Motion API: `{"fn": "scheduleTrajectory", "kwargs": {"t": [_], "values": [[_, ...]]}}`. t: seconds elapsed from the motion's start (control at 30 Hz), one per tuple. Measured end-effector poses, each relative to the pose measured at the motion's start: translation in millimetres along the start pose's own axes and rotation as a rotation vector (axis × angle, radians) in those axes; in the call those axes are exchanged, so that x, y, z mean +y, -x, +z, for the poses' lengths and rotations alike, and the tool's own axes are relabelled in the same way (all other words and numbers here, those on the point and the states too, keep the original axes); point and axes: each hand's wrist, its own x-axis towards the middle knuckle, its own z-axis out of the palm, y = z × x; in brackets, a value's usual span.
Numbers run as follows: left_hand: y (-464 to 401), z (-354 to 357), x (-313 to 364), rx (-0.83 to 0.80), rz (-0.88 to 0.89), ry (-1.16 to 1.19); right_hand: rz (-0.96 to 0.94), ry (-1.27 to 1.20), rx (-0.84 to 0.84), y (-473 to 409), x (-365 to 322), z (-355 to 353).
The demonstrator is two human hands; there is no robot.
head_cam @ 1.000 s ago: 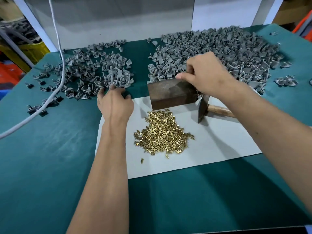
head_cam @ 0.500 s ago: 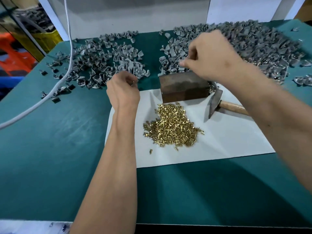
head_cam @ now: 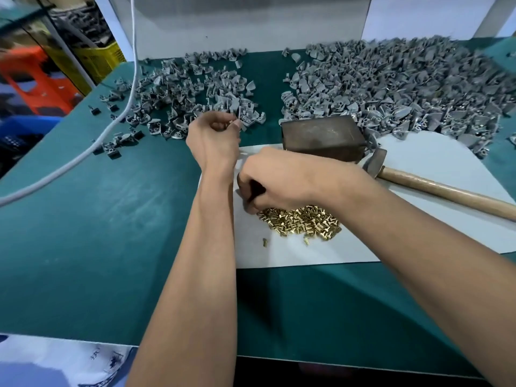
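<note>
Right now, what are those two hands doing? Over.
Left hand pinches a grey part by the left heap. Right hand, fingers down in the brass rivets, grasp hidden. Metal block and hammer close by, not blocking.

Grey part (head_cam: 242, 127) pinched, brass rivets (head_cam: 301, 222) heaped

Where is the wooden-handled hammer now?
In the head view, the hammer lies at right on the white sheet, its head beside the dark metal block.

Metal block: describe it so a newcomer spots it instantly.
Start at the white sheet on the green table. At its far edge, beside the hammer head, sits the metal block. It alone is dark, brown and boxy among small grey parts.
</note>
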Motion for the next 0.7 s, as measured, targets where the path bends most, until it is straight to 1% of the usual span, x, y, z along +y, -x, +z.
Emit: {"fn": "scheduleTrajectory", "kwargs": {"t": [0.1,0.17,0.23,0.3,0.4,0.47,0.57,0.7], "values": [[1,-1,1,-0.056,-0.075,0.118,0.003,0.143,-0.002,3,-4,-2],[2,1,2,-0.092,-0.082,0.158,0.024,0.210,-0.028,5,-6,-4],[4,4,2,-0.115,-0.072,0.182,0.051,0.217,-0.049,9,-6,-6],[6,7,4,-0.152,-0.103,0.273,0.065,0.185,-0.031,13,-1,-7],[8,12,9,-0.229,-0.170,0.464,0.077,0.066,0.016,22,7,-9],[9,15,12,-0.278,-0.185,0.566,0.093,0.008,0.055,29,13,-9],[12,18,15,-0.328,-0.187,0.659,0.123,-0.117,0.119,38,26,-10],[18,23,16,-0.415,-0.142,0.732,0.090,-0.200,0.202,52,38,-11]]}}
